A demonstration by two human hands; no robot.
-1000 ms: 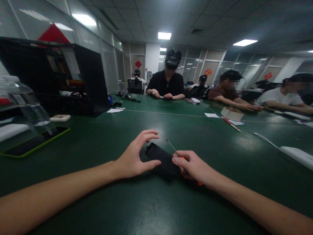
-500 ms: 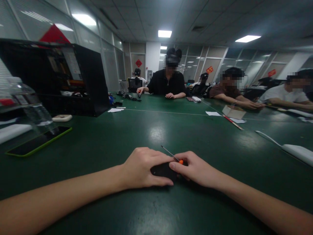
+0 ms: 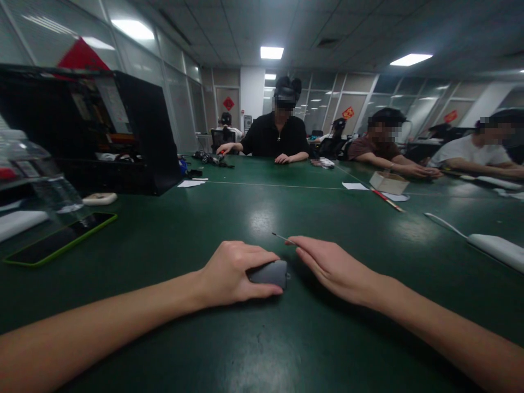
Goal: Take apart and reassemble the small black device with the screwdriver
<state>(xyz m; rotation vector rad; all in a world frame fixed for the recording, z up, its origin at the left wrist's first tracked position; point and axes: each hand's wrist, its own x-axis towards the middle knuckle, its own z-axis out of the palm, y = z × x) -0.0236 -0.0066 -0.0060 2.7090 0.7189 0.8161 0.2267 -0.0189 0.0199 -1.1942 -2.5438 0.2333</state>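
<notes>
On the green table [image 3: 254, 349], my left hand [image 3: 233, 273] grips a small grey block-like device [image 3: 270, 274], thumb on the near side and fingers on the far side. A small loop-like part sticks out of the device's right end. My right hand [image 3: 331, 267] is just right of the device, not touching it. It holds a screwdriver [image 3: 282, 237] whose thin metal shaft points left and away from me; the handle is hidden inside the hand.
A phone with a green edge [image 3: 61, 238], a clear bottle [image 3: 45, 174] and a black open case [image 3: 151, 136] stand at the left. At the right lie a white device with a cable [image 3: 497, 250] and a small box [image 3: 388, 183]. Several people sit around the table.
My right hand has moved off the device, and the screwdriver's orange handle has gone out of sight. The device in my left hand now shows a grey face instead of a black one.
</notes>
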